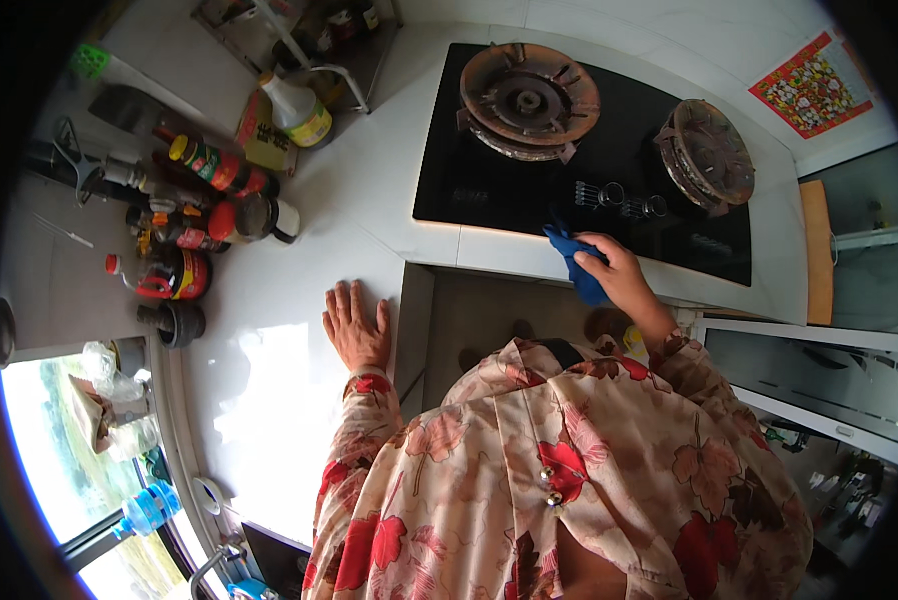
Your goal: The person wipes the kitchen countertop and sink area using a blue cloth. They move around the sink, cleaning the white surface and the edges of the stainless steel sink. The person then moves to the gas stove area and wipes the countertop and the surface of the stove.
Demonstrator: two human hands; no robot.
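My right hand [615, 268] grips a bunched blue cloth [585, 279] at the front edge of the black glass gas hob [509, 196]. Part of the cloth hangs over the counter edge, and its upper tip reaches the glass. To the left, my left hand [359, 330] rests palm down on the white countertop [344, 225], fingers spread, holding nothing. Two rusty burners stand on the hob: a large left burner [530, 99] and a right burner [708, 154]. Between the cloth and the right burner, round control markings [620, 196] show on the glass.
Along the left wall stand a white-capped bottle [297, 112], several sauce bottles [216, 165], a red-handled jug [165, 274] and a dark mortar [181, 324]. A metal rack [336, 75] occupies the back corner. At right are a wooden board [816, 251] and an open glass-fronted drawer [801, 379].
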